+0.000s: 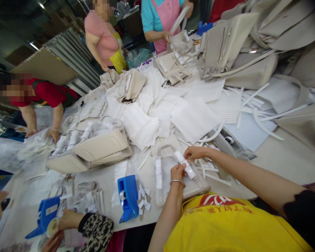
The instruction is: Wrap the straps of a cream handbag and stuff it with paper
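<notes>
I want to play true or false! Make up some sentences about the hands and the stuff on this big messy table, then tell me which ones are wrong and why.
1. The left hand has a bracelet at its wrist. True.

2. The right hand is holding a tape dispenser. False: its fingers are at a white-wrapped strap, and so is the left hand.

3. Small white pieces lie right beside a blue tape dispenser. True.

4. The spotted sleeve is on the same person's arm. False: it is on a neighbour's arm; this person's forearms are bare.

5. Across the table, someone wears a pink apron. True.
</notes>
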Demonstrator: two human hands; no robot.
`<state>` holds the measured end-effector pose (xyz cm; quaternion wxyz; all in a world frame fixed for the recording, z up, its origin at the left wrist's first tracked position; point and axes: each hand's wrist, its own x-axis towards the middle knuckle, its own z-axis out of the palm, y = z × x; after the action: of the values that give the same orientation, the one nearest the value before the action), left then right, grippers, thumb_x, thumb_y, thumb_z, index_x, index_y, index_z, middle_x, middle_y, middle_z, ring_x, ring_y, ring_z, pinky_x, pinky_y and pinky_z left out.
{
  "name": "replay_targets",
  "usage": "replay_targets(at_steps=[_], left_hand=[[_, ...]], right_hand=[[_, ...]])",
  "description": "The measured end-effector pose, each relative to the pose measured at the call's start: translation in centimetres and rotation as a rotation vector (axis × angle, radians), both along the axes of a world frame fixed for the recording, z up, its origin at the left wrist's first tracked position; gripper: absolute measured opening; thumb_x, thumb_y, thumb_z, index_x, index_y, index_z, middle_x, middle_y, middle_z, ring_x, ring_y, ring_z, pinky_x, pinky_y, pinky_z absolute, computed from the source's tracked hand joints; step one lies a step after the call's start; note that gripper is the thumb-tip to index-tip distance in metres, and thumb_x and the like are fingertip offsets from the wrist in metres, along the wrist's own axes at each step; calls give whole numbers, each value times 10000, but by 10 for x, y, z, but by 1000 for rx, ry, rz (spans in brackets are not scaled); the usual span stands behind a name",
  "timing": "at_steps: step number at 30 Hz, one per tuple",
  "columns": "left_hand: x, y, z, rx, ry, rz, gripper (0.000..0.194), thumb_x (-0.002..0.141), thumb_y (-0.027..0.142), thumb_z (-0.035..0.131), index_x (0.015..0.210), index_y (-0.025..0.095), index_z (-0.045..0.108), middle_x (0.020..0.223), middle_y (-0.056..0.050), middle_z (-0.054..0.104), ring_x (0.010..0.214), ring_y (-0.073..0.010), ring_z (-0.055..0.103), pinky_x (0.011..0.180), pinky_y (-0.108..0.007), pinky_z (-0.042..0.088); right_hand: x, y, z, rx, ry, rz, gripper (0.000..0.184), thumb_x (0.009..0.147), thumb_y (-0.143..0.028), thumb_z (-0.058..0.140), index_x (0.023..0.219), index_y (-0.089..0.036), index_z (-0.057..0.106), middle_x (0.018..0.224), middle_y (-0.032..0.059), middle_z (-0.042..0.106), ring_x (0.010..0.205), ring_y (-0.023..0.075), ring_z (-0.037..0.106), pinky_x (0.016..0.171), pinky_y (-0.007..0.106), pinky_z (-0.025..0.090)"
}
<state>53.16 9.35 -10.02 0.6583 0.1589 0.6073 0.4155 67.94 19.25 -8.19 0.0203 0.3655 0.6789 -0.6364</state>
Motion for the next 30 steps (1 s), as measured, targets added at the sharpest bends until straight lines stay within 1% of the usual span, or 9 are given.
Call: replay_targets(at_steps=[3,6,10,13,16,19,25,28,30], left_hand=[[-1,-3,7,9,-42,-1,417,364,424,726,476,132,449,350,86,299,353,-30,280,374,-197,251],[-3,-4,7,36,-24,-34,395,394,413,726,478,118,476,361,80,314,369,-30,289,395,-198,282],[-8,-5,1,67,26,-120,356,471,398,704,485,106,502,370,72,333,385,-40,319,434,-216,345],[-12,-6,-2,84,57,-154,345,498,400,692,497,105,513,370,73,335,383,-40,316,444,-222,368],[-13,-7,-1,81,56,-137,343,496,394,695,490,112,501,368,76,333,379,-40,319,441,-219,376],[-15,-7,3,70,33,-94,331,497,374,703,502,114,498,375,73,348,388,-42,341,439,-206,381],[-19,-3,14,-76,-127,-86,342,486,327,733,684,104,566,436,73,387,410,-17,338,473,-179,418],[-19,-1,16,-111,-167,-69,331,464,293,749,650,104,550,444,71,382,417,-16,346,488,-174,428],[-17,-2,15,-104,-128,-50,337,453,301,751,628,102,543,436,71,372,418,-20,350,486,-175,424]], right_hand=[[-1,-4,-10,-114,82,19,205,516,-189,506,696,-119,576,496,-56,465,480,68,385,461,184,301],[-6,-3,-15,-151,63,45,240,529,-213,515,746,-125,570,495,-59,451,461,64,376,431,174,283],[-19,7,-12,-42,-97,169,248,494,-190,564,728,-116,595,495,-46,484,482,88,436,449,186,335],[-29,10,-10,38,-146,181,188,448,-153,589,627,-99,612,442,-41,481,478,104,444,474,208,355],[-37,3,-16,159,-154,103,183,454,-137,594,631,-105,631,500,-18,548,551,127,479,536,217,371],[-40,-12,-25,257,-165,-33,205,539,-159,559,718,-112,647,655,32,624,638,152,516,578,222,373],[-38,-35,-31,261,-231,-273,281,642,-231,499,865,-113,622,760,77,645,651,162,552,543,219,375],[-34,-42,-25,299,-231,-355,283,652,-215,484,890,-130,612,770,70,640,680,165,553,580,230,380],[-29,-46,-20,229,-188,-425,325,655,-182,466,952,-130,587,724,58,633,615,146,545,561,229,382]])
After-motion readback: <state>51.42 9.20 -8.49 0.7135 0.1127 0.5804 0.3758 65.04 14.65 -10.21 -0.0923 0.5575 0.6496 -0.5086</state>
